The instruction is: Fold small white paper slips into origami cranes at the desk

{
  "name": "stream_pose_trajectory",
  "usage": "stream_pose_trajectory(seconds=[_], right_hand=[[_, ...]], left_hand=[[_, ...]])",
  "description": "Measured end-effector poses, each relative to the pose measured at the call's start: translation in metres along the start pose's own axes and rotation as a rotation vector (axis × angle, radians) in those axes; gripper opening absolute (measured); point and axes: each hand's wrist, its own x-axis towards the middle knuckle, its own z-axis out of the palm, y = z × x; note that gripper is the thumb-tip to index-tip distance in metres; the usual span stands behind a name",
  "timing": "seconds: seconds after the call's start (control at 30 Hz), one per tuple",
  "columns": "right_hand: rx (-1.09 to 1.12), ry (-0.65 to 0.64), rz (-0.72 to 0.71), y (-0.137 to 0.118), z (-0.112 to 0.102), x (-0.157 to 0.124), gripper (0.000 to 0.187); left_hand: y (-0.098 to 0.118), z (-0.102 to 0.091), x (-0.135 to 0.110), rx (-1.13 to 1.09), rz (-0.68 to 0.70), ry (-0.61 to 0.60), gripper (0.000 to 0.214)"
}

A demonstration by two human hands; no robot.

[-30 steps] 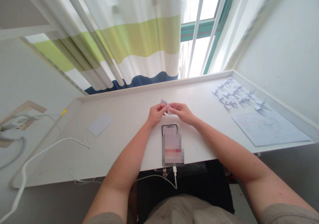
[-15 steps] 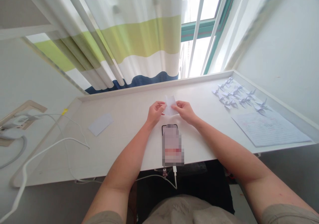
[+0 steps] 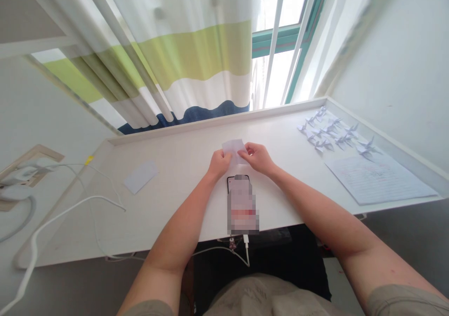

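Observation:
Both of my hands hold a small white paper square (image 3: 233,146) just above the middle of the white desk (image 3: 175,189). My left hand (image 3: 218,162) pinches its left lower edge with curled fingers. My right hand (image 3: 257,157) pinches its right lower edge. The paper stands opened out and nearly flat, tilted up toward me. Directly below my hands a phone (image 3: 240,203) lies on the desk, plugged into a white cable.
Several folded paper cranes (image 3: 331,133) sit at the back right, beside a lined sheet (image 3: 379,180). A spare paper slip (image 3: 141,175) lies at left. White cables (image 3: 70,203) trail over the desk's left end. Curtain and window stand behind.
The paper was a small folded piece a second ago; it has been unfolded into a flat square. Both hands stay in the same spot, slightly lower.

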Motion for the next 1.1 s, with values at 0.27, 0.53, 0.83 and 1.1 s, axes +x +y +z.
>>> stream_pose_trajectory(seconds=[0.27, 0.53, 0.83, 1.1], right_hand=[[0.526, -0.081, 0.211, 0.001, -0.005, 0.007, 0.039], [0.634, -0.12, 0.244, 0.0, -0.01, 0.009, 0.029], [0.201, -0.026, 0.053, 0.002, -0.014, 0.009, 0.047], [0.289, -0.184, 0.111, -0.003, -0.014, 0.005, 0.048]], left_hand=[[0.0, -0.012, 0.005, -0.294, -0.035, -0.194, 0.041], [0.006, -0.02, 0.003, -0.347, 0.0, -0.268, 0.036], [0.001, -0.016, 0.0, -0.025, 0.172, -0.209, 0.033], [0.005, -0.005, -0.003, -0.153, 0.136, -0.121, 0.051]])
